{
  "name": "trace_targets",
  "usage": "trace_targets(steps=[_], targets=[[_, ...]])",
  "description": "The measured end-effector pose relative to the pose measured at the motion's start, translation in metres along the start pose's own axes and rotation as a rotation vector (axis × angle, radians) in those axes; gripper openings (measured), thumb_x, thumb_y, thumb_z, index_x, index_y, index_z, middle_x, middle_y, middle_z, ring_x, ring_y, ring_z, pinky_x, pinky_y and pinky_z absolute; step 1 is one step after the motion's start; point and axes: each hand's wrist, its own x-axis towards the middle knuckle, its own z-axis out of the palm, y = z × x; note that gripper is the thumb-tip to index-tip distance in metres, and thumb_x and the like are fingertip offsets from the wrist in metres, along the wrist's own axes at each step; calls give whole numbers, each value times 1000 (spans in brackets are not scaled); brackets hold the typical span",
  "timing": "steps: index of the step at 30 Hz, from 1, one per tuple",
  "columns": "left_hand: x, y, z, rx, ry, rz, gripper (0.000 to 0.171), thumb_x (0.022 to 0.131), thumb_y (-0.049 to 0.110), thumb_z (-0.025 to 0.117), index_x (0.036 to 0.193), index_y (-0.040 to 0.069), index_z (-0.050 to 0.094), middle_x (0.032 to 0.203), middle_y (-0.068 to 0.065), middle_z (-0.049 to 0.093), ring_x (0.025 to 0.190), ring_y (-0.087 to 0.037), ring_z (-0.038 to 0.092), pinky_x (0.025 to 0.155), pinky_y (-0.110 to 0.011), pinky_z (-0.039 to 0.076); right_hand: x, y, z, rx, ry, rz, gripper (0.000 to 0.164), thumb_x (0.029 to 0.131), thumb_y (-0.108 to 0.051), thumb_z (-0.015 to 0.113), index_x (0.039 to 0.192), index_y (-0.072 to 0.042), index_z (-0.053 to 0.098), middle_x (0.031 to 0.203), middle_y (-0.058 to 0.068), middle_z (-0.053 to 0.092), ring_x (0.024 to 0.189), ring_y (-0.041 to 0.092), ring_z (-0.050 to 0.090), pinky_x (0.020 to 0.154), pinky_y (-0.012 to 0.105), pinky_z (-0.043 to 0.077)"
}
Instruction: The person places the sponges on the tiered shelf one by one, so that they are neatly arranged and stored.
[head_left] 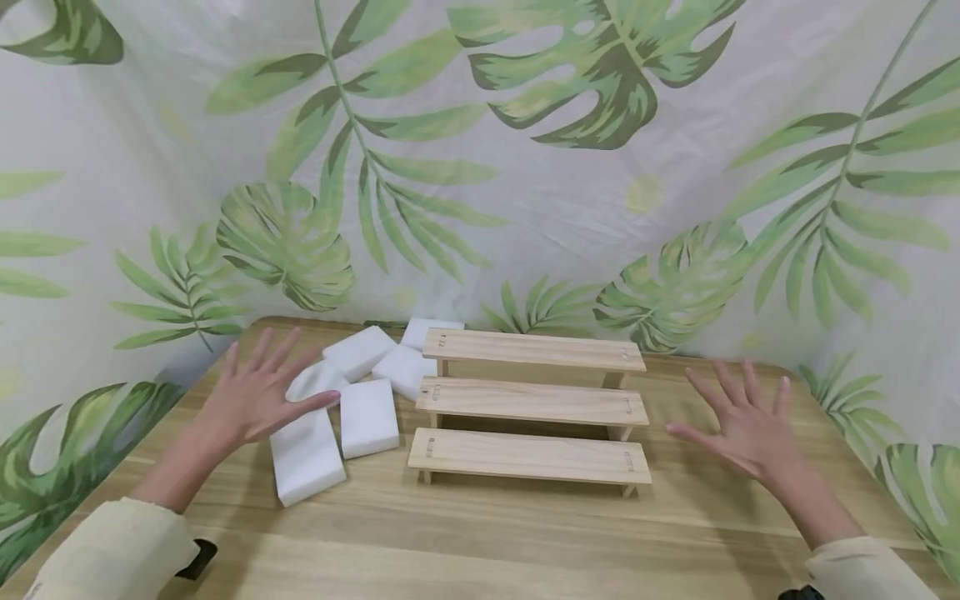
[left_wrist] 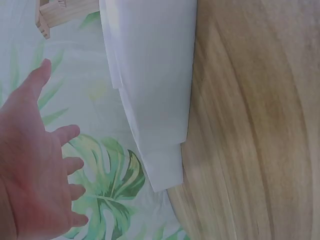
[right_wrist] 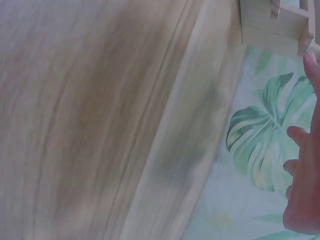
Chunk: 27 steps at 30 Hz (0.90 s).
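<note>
A three-tier wooden step rack (head_left: pixel 531 454) stands on the table, its slats rising toward the back. Several white foam-like blocks (head_left: pixel 369 417) lie loosely to its left, some overlapping. My left hand (head_left: pixel 258 392) hovers with fingers spread over the left-hand blocks and holds nothing; in the left wrist view the white blocks (left_wrist: pixel 155 65) are beside that hand (left_wrist: pixel 35 165). To the right of the rack, my right hand (head_left: pixel 750 429) is held above the table, fingers apart and nothing in it. The right wrist view shows part of that hand (right_wrist: pixel 305 175) at its edge, below the rack's end (right_wrist: pixel 272 30).
The wood-grain table (head_left: pixel 525 542) has rounded back corners. Behind it hangs a pale cloth (head_left: pixel 555 217) printed with green leaves, close to the table's back edge. Cream sleeves (head_left: pixel 120 550) cover both forearms, with dark bands near the wrists.
</note>
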Motion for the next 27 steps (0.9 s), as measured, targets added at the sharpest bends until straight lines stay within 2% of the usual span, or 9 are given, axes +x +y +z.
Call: trace_targets(steps=[3, 7, 13, 18, 21, 27], targets=[[-1, 2, 1, -33, -1, 13, 87, 96, 70, 52, 160, 11, 38, 168, -27, 17, 151, -58, 10, 113, -79, 3, 1, -7, 0, 53, -1, -25, 89, 97, -66, 55, 165, -17, 26, 169, 27, 10, 154, 49, -12, 108, 76, -21], [-1, 4, 1, -114, -2, 44, 84, 97, 64, 56, 159, 10, 39, 166, -30, 22, 149, -58, 16, 112, -79, 12, 3, -16, -2, 164, 0, -66, 86, 97, -59, 60, 165, -18, 27, 169, 26, 13, 155, 49, -9, 108, 82, -11], [-4, 11, -2, -219, 22, 91, 77, 96, 55, 65, 153, 6, 49, 158, -30, 37, 143, -55, 34, 107, -75, 32, 7, -30, -1, 378, -26, -122, 74, 99, -45, 64, 160, -11, 39, 163, 32, 28, 151, 59, 8, 103, 87, 11], [-7, 13, -4, -276, 32, 88, 73, 93, 52, 71, 145, 3, 56, 150, -29, 49, 137, -53, 44, 102, -72, 39, 7, -37, 1, 534, -60, -138, 62, 105, -36, 58, 158, -8, 42, 160, 28, 38, 147, 57, 27, 105, 81, 26], [-8, 11, -4, -293, 35, 93, 71, 90, 50, 75, 140, 2, 61, 143, -28, 54, 129, -50, 52, 98, -68, 45, 9, -39, 5, 576, -47, -170, 57, 106, -31, 59, 154, -3, 46, 155, 24, 46, 142, 52, 39, 105, 74, 36], [-13, 2, -2, -312, 56, 158, 62, 83, 40, 85, 126, -1, 69, 121, -19, 66, 107, -36, 64, 83, -51, 53, 12, -39, 8, 630, -24, -222, 50, 102, -21, 67, 145, 0, 54, 143, 23, 59, 131, 48, 53, 99, 65, 47]])
